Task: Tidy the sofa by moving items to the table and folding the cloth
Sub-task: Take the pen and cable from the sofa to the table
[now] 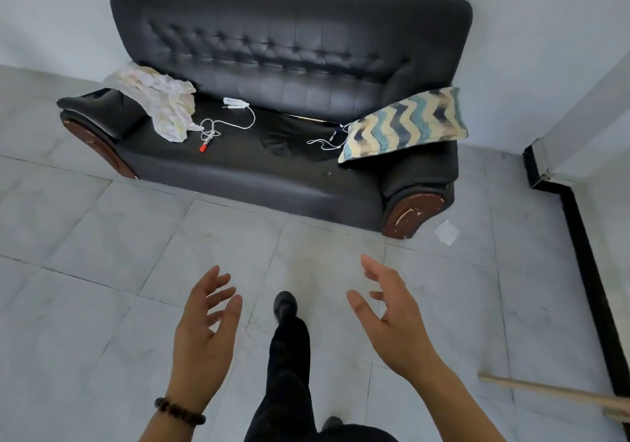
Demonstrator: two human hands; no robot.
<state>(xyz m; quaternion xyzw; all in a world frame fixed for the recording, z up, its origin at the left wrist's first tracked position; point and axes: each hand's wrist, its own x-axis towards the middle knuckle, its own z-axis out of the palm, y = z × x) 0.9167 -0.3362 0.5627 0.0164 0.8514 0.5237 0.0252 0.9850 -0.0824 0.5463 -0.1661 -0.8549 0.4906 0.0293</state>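
Observation:
A dark leather sofa (pixel 289 49) stands against the white wall ahead. A crumpled pale cloth (pixel 160 101) hangs over its left armrest and onto the seat. Beside the cloth lie a white cable with a plug (pixel 238 109) and a small pen-like item with an orange tip (pixel 205 143). A second white cable (pixel 324 143) lies by a zigzag-patterned pillow (pixel 405 123) on the right armrest. My left hand (pixel 204 332) and my right hand (pixel 395 319) hover over the floor well short of the sofa, fingers spread, both holding nothing.
Grey floor tiles (pixel 102 237) lie between me and the sofa. My dark-trousered leg and shoe (pixel 285 305) step forward between the hands. A white scrap (pixel 447 232) lies by the sofa's right foot. A wooden stick (pixel 545 390) lies low right, near a black-edged wall corner (pixel 542 176).

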